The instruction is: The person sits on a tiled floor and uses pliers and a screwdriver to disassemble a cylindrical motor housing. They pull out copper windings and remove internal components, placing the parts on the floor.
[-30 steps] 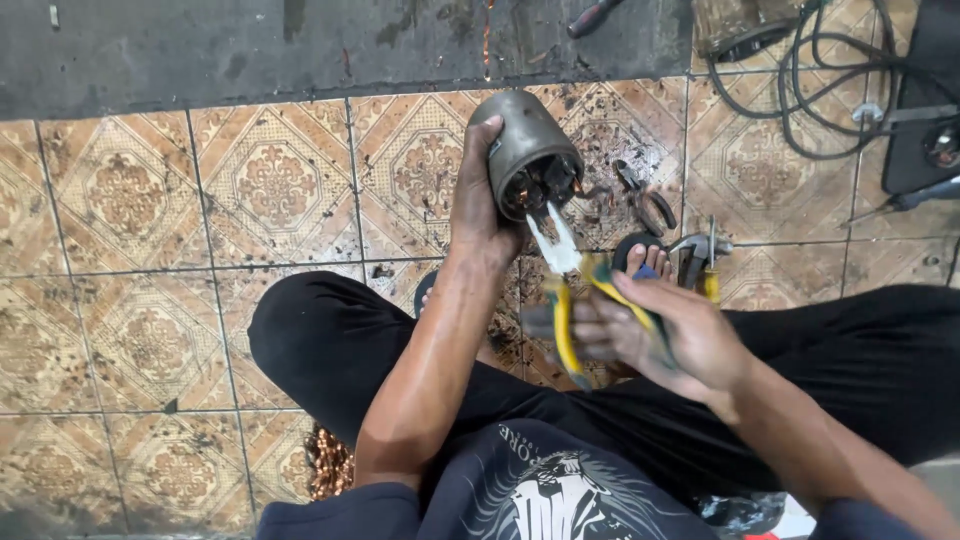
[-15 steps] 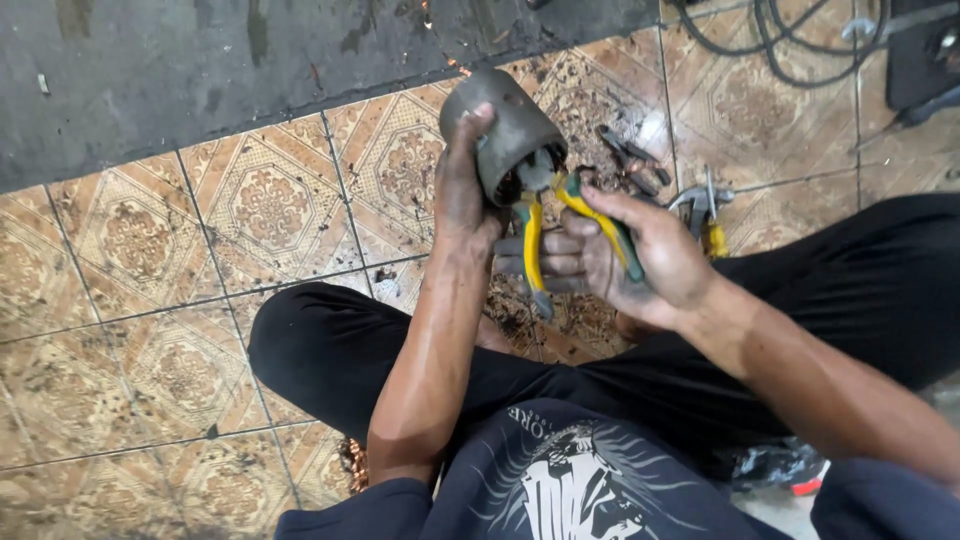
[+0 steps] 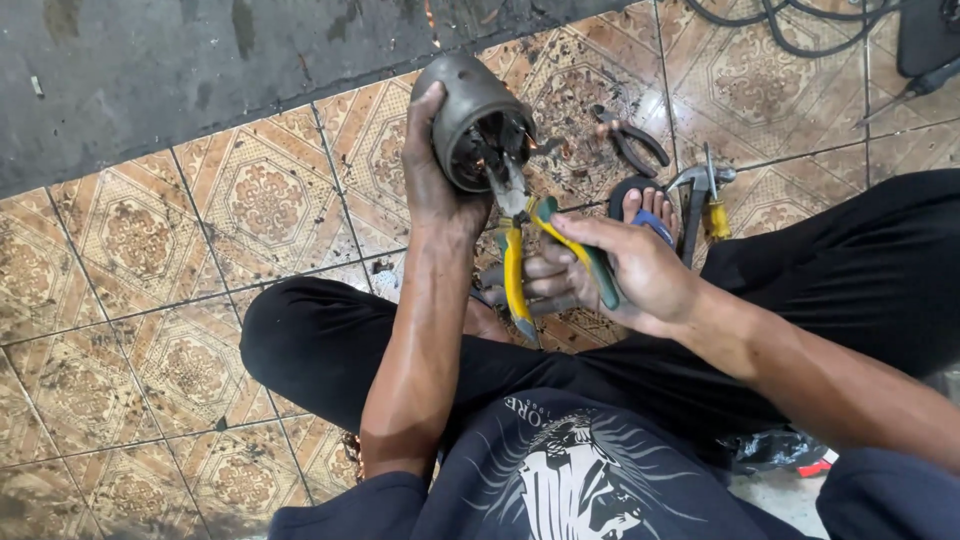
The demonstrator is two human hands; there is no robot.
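Since the earlier frame the metal housing has stayed raised in front of the seated person while the pliers have closed in on its open end — the nose now sits inside the cavity.

Left hand (image 3: 432,175): wrapped round the side of the grey cylindrical housing (image 3: 465,105), thumb up the outer wall, fingers hidden behind. It holds the housing tilted, open mouth facing down and toward the person, above the tiled floor (image 3: 150,260).

Housing: stiff steel shell with dark windings and loose wire ends visible inside. Judged heavy for one hand and greasy, so liable to slip; the outer wall is the sound place to grip, as it is gripped now. The inner wires look thin and likely to tear or snag — not a place to take hold with fingers.

Pliers (image 3: 520,250): yellow-and-green handles, nose up in the housing mouth, handles spread apart.

Right hand (image 3: 620,270): closed on the pliers, fingers round one handle and thumb along the other. Whether the nose grips anything inside cannot be told.

Further right, on the floor near the person's foot (image 3: 645,200): a second pair of pliers (image 3: 630,140), a yellow-handled tool (image 3: 712,205), dark debris, cables (image 3: 800,25) at the top edge.
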